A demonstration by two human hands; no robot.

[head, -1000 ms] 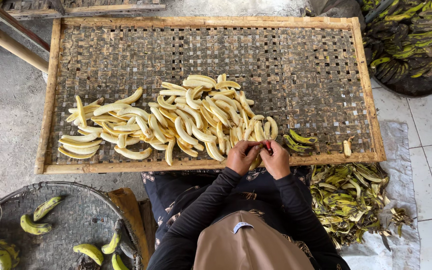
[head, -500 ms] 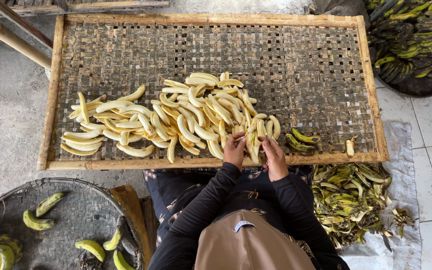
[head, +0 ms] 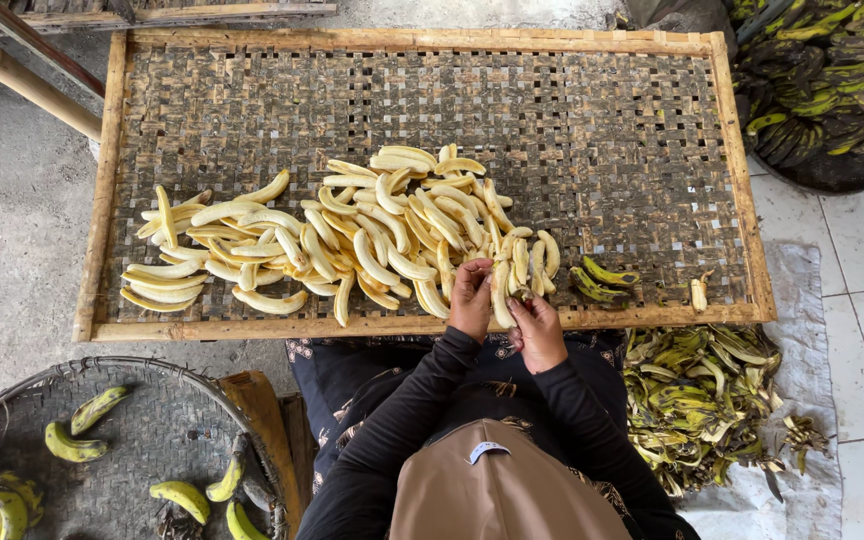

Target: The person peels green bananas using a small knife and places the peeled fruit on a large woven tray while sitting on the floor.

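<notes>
Peeled banana (head: 500, 292), soft, slippery and likely bruising easily, is lying at the woven tray's (head: 422, 323) near edge, left hand (head: 471, 298) and right hand (head: 538, 330) closing lightly around its ends.

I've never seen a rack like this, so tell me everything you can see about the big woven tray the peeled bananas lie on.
The woven tray is a large flat rectangle: a dark, weathered lattice of plaited strips inside a pale wooden frame. It lies level, tilted slightly in the view. A heap of peeled bananas covers its near left half; a few unpeeled ones sit near the right. The far and right parts are bare. The left hand and right hand work over its near edge.
</notes>
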